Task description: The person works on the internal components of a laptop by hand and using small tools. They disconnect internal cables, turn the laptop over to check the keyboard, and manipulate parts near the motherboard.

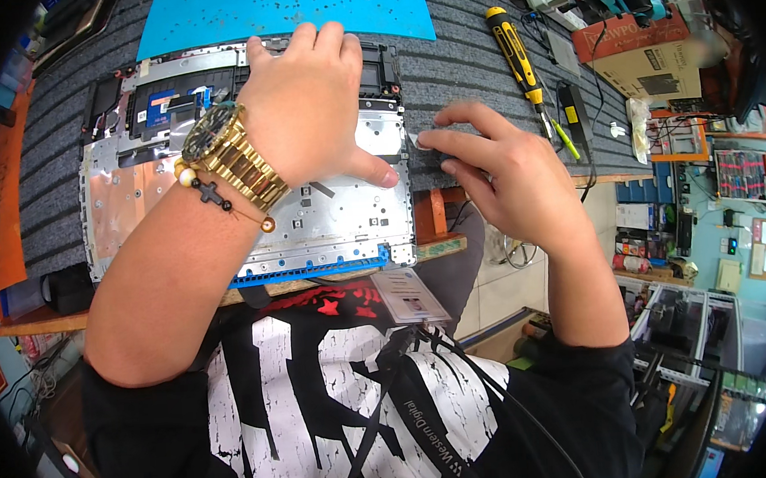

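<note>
An opened laptop chassis (338, 224) with a silvery metal inner plate lies on the striped grey mat, its blue-trimmed edge towards me. My left hand (302, 102), with a gold watch (214, 131) and a beaded bracelet (209, 192) at the wrist, rests over its upper right part, fingers spread and thumb on the plate. Beside the chassis's right edge, my right hand (516, 167) pinches a small, thin, pale piece (414, 140) between thumb and fingertips. The piece points at that edge; whether it touches is too small to tell. My left hand hides part of the inner components.
A blue sheet (287, 10) dotted with screws lies beyond the chassis. Right of my hands are a yellow-black screwdriver (514, 52), a green-handled tool (564, 140) and a black cable (587, 176). Further right stands a cardboard box (651, 69). The wooden table edge (42, 323) runs close to me.
</note>
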Available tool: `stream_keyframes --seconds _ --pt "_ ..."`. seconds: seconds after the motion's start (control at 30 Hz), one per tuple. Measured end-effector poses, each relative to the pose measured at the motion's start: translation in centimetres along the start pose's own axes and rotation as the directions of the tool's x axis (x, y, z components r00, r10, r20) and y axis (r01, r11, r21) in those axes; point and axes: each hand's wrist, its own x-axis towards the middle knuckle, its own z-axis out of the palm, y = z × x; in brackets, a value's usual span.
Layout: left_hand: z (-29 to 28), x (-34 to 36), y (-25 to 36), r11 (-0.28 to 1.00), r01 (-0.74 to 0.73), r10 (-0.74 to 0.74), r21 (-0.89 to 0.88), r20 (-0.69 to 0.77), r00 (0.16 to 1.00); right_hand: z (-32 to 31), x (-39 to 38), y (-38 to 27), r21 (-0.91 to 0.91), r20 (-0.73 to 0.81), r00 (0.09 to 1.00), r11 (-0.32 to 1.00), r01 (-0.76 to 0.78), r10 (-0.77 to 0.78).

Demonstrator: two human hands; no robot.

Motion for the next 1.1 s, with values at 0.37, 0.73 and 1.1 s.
stream_keyframes --seconds 0.37,0.73,1.1 --pt "0.1 -0.2 -0.1 1.0 0.005 -0.005 -0.002 0.007 1.0 0.6 -0.2 1.9 0.158 0.028 0.996 0.984 0.08 -0.085" --pt "0.0 -0.2 -0.2 1.0 0.011 -0.011 -0.011 0.011 1.0 0.1 0.5 2.6 0.142 0.062 0.99 0.983 0.115 -0.125" --pt "-0.7 -0.3 -0.1 1.0 0.006 -0.005 -0.004 0.043 0.999 0.6 0.0 1.7 0.079 0.023 0.993 0.991 0.112 -0.115"
